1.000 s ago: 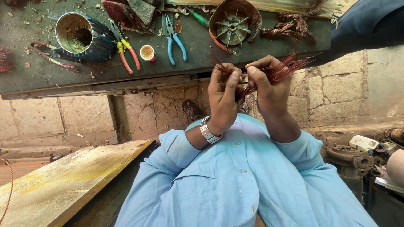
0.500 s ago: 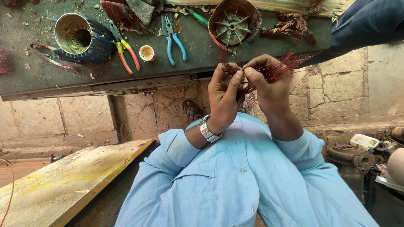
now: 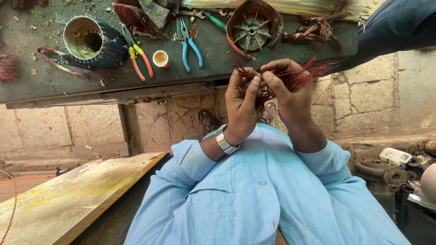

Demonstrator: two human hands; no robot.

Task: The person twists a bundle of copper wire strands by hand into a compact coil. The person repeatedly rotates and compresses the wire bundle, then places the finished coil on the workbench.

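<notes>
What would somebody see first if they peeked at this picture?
Probably the two hands, left hand and right hand, raised mid-picture, pinching a bunch of reddish copper wires. Behind them the green workbench holds a round metal motor shell at left and blue-handled pliers.

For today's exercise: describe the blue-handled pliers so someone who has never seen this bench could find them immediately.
Start at the dark green workbench along the top. Between the small round cup and the rusty fan cover lie the blue-handled pliers, handles spread towards the person. The pliers beside them have red and yellow handles.
</notes>
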